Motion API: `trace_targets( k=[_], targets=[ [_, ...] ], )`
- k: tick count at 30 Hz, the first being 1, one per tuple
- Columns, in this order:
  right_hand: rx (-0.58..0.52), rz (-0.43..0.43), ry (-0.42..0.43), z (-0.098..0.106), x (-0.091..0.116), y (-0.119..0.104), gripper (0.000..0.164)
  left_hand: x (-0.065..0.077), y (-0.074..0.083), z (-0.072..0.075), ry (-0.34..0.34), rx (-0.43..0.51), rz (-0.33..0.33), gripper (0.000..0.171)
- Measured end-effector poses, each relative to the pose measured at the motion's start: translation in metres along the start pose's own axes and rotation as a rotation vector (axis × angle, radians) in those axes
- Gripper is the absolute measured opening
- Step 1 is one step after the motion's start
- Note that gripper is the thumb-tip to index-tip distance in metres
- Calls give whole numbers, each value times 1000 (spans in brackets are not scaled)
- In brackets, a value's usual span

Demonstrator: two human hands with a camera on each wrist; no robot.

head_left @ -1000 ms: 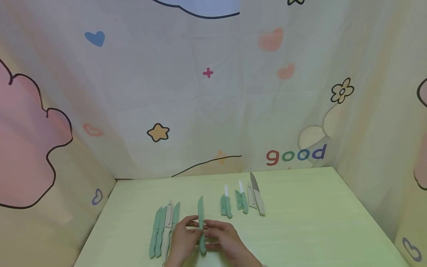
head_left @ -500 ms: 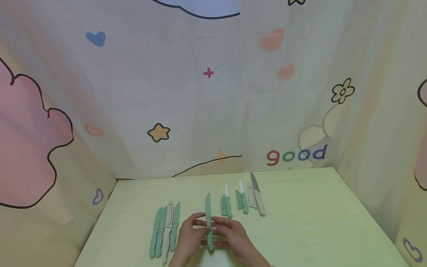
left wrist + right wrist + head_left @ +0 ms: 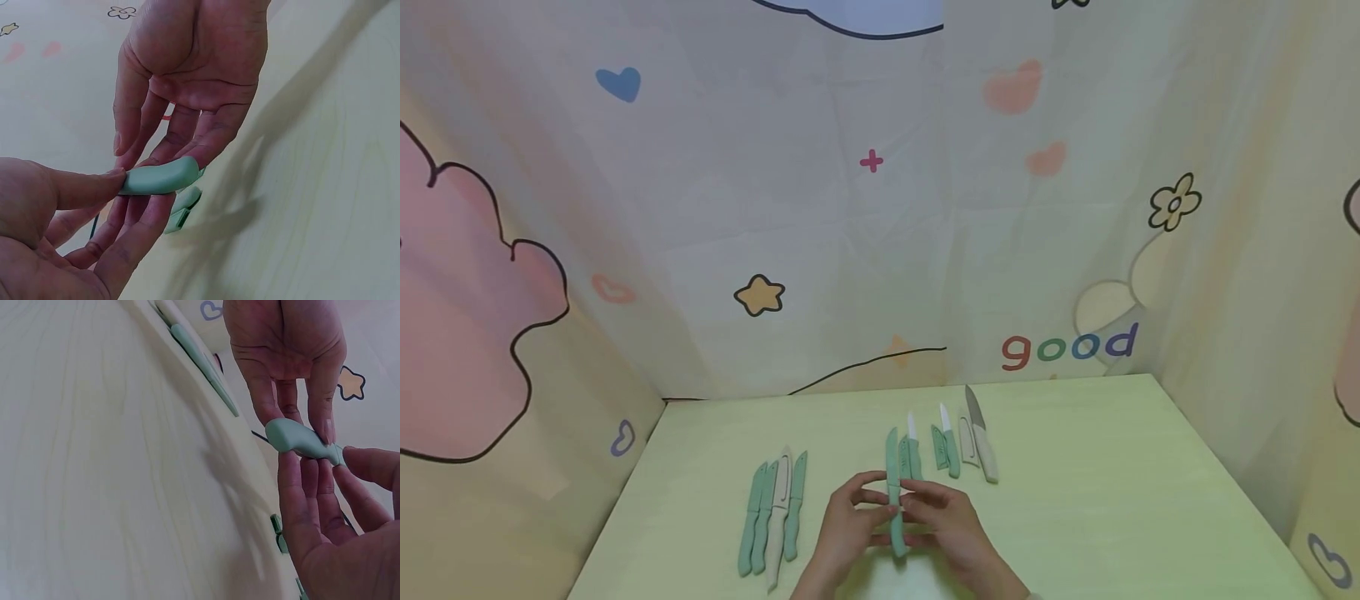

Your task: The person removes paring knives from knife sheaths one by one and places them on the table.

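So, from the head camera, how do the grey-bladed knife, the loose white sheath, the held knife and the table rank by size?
1. Table
2. Held knife and grey-bladed knife, unranked: the held one looks longer, but it's nearer the camera
3. Loose white sheath

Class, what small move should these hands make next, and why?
Probably slide the sheath off the held green knife: the left hand and right hand both hold it, its blade is covered, and three bare knives lie beside loose sheaths.
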State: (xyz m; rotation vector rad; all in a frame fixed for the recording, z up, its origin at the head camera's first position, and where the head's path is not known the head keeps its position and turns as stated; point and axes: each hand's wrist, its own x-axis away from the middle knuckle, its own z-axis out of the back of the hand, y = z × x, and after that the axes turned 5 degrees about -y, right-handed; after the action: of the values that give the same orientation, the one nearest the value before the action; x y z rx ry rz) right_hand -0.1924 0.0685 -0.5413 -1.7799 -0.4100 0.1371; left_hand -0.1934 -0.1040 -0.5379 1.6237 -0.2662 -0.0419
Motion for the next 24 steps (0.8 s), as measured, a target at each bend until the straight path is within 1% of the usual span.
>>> trace_targets(
  k=[5,8,10,17,24],
  targets=[
    [7,6,34,8,2,-2,39,8,19,-14,-8,-5,-5,45],
    [25,6,52,12,3,-3,38,11,26,-21,-11,-7,-16,45],
    [41,9,60,14,4,-4,38,9,24,-23,-12,-2,-19,46],
    [75,19,92,19,7,-7,36,-7,2,-28,6,0,-16,48],
    [95,20,146,24,10,-5,36,-11,-3,-35,0,3,-22,49]
  ],
)
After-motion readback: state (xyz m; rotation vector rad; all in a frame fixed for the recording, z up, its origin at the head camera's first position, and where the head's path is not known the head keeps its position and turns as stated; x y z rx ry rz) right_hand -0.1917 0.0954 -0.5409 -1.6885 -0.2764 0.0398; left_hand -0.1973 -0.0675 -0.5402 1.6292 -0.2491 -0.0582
